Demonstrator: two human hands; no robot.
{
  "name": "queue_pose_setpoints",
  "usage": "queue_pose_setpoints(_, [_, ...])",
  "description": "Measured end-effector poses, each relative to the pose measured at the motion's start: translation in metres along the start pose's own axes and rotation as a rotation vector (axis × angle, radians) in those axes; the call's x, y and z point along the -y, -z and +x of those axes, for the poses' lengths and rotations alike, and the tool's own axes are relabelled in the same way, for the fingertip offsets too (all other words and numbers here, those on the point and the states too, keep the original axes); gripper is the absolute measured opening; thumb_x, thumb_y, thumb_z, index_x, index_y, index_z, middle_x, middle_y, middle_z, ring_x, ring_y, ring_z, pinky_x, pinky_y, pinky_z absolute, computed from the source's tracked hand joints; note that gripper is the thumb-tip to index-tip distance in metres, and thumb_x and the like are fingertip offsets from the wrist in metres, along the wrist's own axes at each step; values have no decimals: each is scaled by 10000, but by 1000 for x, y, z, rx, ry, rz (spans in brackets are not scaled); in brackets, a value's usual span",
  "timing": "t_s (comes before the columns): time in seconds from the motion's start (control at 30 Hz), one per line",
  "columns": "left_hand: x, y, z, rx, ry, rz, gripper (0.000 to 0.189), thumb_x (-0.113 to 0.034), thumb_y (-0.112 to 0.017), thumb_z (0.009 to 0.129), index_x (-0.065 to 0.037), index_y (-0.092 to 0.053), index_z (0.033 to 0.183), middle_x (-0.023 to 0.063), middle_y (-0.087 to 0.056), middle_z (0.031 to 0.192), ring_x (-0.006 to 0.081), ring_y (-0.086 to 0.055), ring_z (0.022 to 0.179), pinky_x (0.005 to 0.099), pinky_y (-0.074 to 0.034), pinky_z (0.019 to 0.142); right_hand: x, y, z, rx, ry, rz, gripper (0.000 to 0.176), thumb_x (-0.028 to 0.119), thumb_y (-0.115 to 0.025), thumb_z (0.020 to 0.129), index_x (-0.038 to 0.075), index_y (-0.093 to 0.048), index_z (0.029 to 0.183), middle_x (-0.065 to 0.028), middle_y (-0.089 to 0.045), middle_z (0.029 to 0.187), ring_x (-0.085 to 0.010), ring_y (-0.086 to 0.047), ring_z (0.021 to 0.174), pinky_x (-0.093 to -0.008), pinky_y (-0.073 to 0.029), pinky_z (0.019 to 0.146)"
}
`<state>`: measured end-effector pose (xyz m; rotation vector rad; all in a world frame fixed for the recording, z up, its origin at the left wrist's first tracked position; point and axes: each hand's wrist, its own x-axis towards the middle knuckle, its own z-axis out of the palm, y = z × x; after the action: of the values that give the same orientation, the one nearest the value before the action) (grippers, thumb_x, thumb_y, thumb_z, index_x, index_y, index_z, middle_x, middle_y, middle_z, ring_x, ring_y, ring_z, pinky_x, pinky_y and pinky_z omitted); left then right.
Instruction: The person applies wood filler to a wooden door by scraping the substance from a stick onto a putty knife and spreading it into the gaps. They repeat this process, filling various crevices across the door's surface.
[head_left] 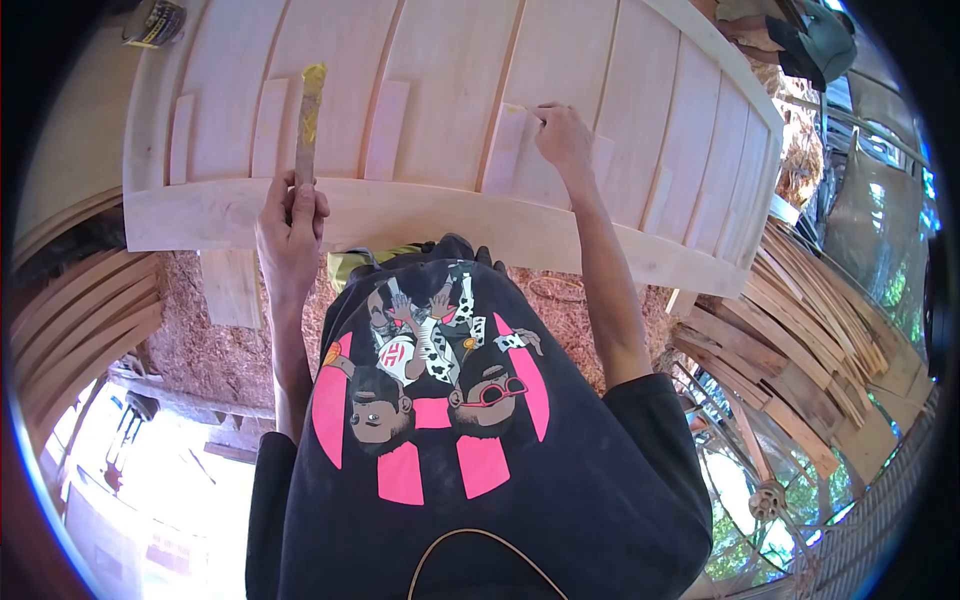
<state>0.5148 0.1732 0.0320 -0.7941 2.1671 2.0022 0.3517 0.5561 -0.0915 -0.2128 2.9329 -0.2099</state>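
Observation:
My left hand [292,222] is closed around the lower end of a flat wooden stick [307,125], held upright, with yellow paste smeared over its upper part. My right hand [566,142] is closed, its fingers pinched at the top of a short wooden strip [503,150]. Whatever those fingers may hold is too small to make out. Both hands are over a pale wooden panel [450,60] with long grooved boards, a frame and several short strips along its near side. Yellowish marks show on the strip by my right hand.
A small labelled can [154,23] stands at the upper left. Curved timber pieces [85,300] are stacked on the left, and stacked planks [790,330] lie on the right. Reddish shavings [200,350] cover the ground. Another person [820,45] is at the upper right.

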Motion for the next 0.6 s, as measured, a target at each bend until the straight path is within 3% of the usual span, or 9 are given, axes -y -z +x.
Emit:
queue_pose_setpoints(0.2, [1, -1, -1, 10, -16, 1, 216, -173, -526, 1102, 0, -611, 1199, -7, -604, 763, 36, -458, 613, 217, -366, 532, 15, -14, 7, 22, -64, 17, 367, 82, -552, 894, 189, -803, 1140, -13, -737, 1252, -275, -638, 1244, -473, -527, 1039])
queue_pose_setpoints(0.37, [0, -2, -3, -6, -10, -3, 203, -171, -527, 1102, -6, -612, 1182, -6, -602, 763, 41, -463, 617, 223, -371, 535, 31, 7, 1, 199, -26, -9, 400, 57, -574, 883, 200, -789, 1189, 20, -711, 1301, -256, -606, 1265, -439, -535, 1025])
queue_pose_setpoints(0.6, [-1, -1, -2, -11, -22, 12, 207, -175, -531, 1101, -1, -612, 1179, -4, -600, 752, 44, -466, 618, 225, -369, 535, 0, -4, -7, -12, 76, 13, 348, 55, -595, 883, 188, -802, 1129, 18, -716, 1244, -246, -630, 1206, -447, -566, 946])
